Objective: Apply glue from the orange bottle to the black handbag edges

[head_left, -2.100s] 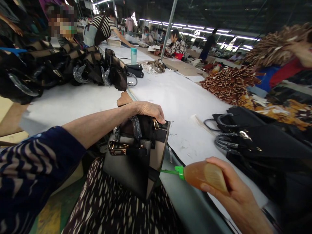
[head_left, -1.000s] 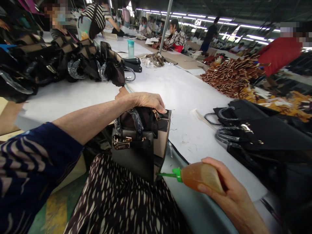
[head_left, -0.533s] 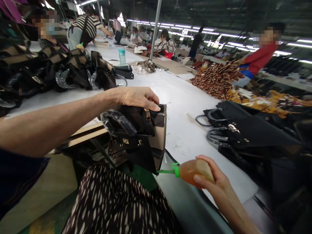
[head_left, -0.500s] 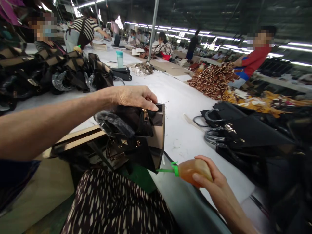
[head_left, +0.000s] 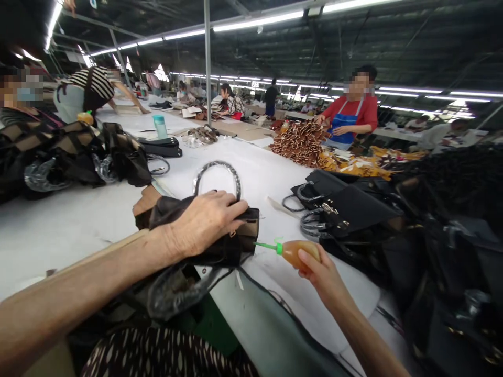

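Note:
My left hand [head_left: 208,217] lies over the top of a black handbag [head_left: 220,257], fingers curled and closed on its upper edge. One plastic-wrapped handle [head_left: 218,165] stands up behind the hand, while another wrapped handle [head_left: 173,299] hangs down in front. The bag's tan and black end panel [head_left: 249,233] faces right. In my right hand [head_left: 320,272] is a squeeze bottle [head_left: 296,254] of amber liquid, fingers wrapped round it. Its green nozzle [head_left: 267,246] points left, with the tip at the edge of the end panel; whether it touches cannot be made out.
Black handbags lie piled on the right [head_left: 353,209] and stand in a row at the left [head_left: 70,152]. A teal bottle [head_left: 160,127] is farther back on the white table [head_left: 259,178]. Beyond brown stacked pieces [head_left: 296,144] stands a person in a blue apron [head_left: 346,123].
My left hand's bag has turned, one handle now upright and the other hanging towards me. The bottle's nozzle has moved from the bag's lower corner up along its end panel. The view has shifted right.

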`<state>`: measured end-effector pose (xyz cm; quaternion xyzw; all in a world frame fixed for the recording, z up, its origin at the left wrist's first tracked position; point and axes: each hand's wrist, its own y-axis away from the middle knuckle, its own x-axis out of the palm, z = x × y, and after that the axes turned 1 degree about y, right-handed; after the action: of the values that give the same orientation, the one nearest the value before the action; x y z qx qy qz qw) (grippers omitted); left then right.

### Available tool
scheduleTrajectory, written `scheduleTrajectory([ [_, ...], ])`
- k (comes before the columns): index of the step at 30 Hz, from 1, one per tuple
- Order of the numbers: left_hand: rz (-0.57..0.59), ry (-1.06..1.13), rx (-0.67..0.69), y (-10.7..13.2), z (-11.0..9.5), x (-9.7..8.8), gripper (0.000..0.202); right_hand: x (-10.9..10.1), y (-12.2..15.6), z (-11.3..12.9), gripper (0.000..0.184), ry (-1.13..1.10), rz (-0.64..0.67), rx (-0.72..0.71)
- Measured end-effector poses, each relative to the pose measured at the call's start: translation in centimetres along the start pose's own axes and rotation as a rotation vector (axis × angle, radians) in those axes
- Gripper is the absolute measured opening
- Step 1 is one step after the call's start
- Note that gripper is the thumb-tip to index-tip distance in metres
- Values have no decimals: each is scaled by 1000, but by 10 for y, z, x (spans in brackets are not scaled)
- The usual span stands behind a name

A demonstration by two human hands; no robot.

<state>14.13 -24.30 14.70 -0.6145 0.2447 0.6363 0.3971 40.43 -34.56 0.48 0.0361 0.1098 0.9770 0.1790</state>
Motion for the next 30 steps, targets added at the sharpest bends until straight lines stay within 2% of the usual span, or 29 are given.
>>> scheduleTrajectory([
  [2, 14, -25, 18, 3, -13, 15, 23, -2, -3, -6, 43, 28, -9, -4],
  [4, 31, -15, 19, 4, -22, 23, 23, -5, -5, -10, 44, 59, -18, -13],
  [8, 34, 58, -47, 6, -30, 25, 19, -6, -6, -13, 46, 120, -24, -51],
  [18, -155, 205, -82, 25, -38, 43, 20, 4, -17, -17, 51, 252, -67, -151],
  [24, -201, 283, -129, 28, -45, 46, 21, 3, -18, -22, 51, 321, -64, -162],
  [30, -237, 303, -141, 30, -48, 46, 22, -2, -15, -15, 43, 319, -10, -121],
])
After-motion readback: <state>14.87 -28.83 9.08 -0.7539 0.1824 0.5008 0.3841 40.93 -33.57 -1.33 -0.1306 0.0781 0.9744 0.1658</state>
